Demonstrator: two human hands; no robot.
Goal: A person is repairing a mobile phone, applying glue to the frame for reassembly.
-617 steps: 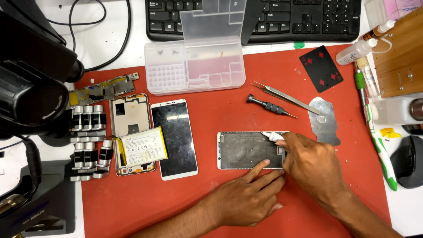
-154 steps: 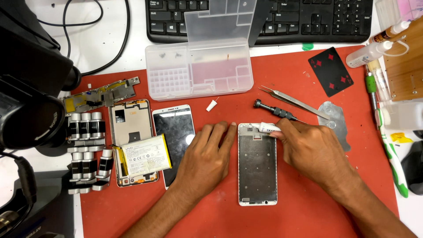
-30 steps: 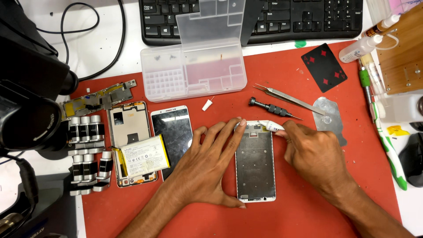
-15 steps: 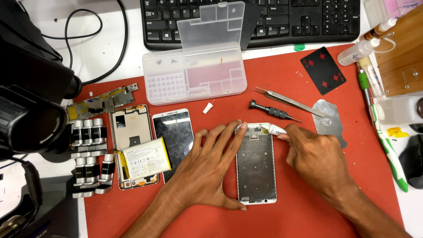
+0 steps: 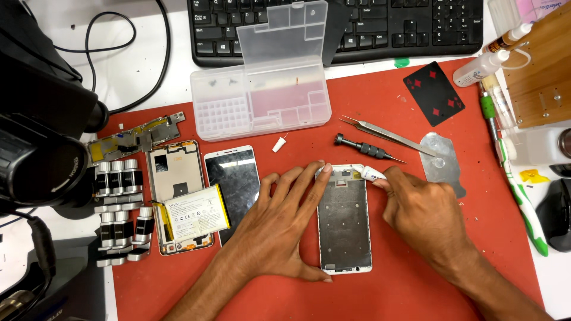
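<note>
A white phone frame point(image 5: 344, 226) lies upright on the red mat point(image 5: 416, 279). My left hand point(image 5: 279, 220) rests flat along its left edge, fingers spread, fingertips at the top left corner. My right hand point(image 5: 419, 214) grips a small white glue tube point(image 5: 370, 173) whose tip sits at the frame's top right corner. A small white cap point(image 5: 278, 144) lies on the mat above my left hand.
A phone screen point(image 5: 233, 184), a back housing point(image 5: 173, 178) and a battery point(image 5: 196, 215) lie to the left. Behind are a clear parts box point(image 5: 262, 107), a screwdriver point(image 5: 364, 148), tweezers point(image 5: 386, 135), a metal pry plate point(image 5: 443, 163), a black playing card point(image 5: 437, 92) and a keyboard point(image 5: 380, 24).
Long ago the frame lay sideways; it now stands lengthwise. Over the last second both hands and the tube stay at the frame's top edge with barely any shift.
</note>
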